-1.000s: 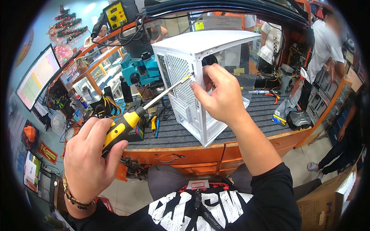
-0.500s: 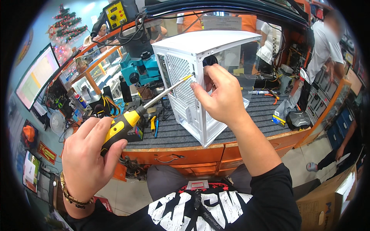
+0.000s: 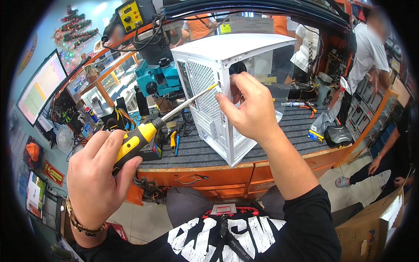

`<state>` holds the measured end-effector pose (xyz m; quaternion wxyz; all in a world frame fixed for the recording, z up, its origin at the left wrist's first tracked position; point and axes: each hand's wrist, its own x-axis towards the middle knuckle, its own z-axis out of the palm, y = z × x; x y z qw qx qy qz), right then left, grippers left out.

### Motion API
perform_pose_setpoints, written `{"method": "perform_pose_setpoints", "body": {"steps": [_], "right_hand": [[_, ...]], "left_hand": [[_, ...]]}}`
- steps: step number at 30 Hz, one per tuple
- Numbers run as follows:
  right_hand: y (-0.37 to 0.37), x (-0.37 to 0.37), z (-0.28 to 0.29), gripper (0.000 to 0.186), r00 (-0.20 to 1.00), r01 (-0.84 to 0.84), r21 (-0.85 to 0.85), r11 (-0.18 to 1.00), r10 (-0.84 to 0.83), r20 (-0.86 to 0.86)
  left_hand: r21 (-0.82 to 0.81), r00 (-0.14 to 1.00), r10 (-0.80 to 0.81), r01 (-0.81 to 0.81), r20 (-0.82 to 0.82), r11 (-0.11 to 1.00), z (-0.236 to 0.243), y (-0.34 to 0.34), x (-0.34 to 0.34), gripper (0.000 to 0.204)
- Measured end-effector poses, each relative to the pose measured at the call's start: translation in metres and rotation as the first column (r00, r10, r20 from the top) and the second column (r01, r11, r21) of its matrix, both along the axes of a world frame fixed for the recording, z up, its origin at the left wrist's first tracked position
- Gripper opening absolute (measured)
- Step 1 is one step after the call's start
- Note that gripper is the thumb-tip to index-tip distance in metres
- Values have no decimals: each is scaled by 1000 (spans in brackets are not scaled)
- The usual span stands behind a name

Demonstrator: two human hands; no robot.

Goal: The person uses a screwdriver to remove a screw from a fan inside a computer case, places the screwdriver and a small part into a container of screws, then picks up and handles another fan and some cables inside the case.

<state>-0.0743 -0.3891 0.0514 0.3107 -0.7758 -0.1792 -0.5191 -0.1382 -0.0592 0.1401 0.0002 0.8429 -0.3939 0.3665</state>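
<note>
A white computer case (image 3: pixel 257 43) with a perforated panel stands upright on the grey ribbed mat in front of me. My left hand (image 3: pixel 98 179) is wrapped round the handle of a yellow-and-black electric screwdriver (image 3: pixel 139 142). The tool's long steel shaft slants up to the right, and its yellow tip meets the perforated panel near the case's edge. My right hand (image 3: pixel 251 107) grips that edge, thumb on the outside and fingers curled into the case's open side. Its fingertips are hidden there. Behind them, part of a black round part (image 3: pixel 238 67) shows inside the case.
A teal microscope (image 3: pixel 159 78) stands behind the case at left. Yellow-and-blue hand tools (image 3: pixel 174 142) lie on the mat (image 3: pixel 279 144). Orange-handled pliers (image 3: pixel 311 109), a plastic bag and a black box (image 3: pixel 338 136) lie at right. Other people stand beyond the bench and at right.
My left hand and the screwdriver handle have shifted slightly left, while the tip stays at the same spot. My right hand and the case have not moved. People in the background have shifted.
</note>
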Motion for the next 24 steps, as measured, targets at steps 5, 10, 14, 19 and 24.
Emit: {"method": "perform_pose_setpoints", "body": {"steps": [5,10,14,19,24], "right_hand": [[0,0,-1,26,1000,-13,17,1000,13,-8],[-5,-1,-1,32,998,-8,21,1000,9,-58],[-13,-18,-8,36,992,-31,106,994,43,-117],[-15,-64,-71,32,922,-284,191,940,322,-214],[11,-92,-132,68,648,-540,426,726,681,-340]], "left_hand": [[-7,1000,11,-11,8,1000,4,-1,0,44],[-39,998,-48,46,-40,998,4,4,11,42],[-211,979,-118,82,-168,974,-8,31,14,37],[-515,694,-450,132,-563,847,-76,36,35,45],[-738,236,-751,160,-616,656,-163,-79,40,56]]}}
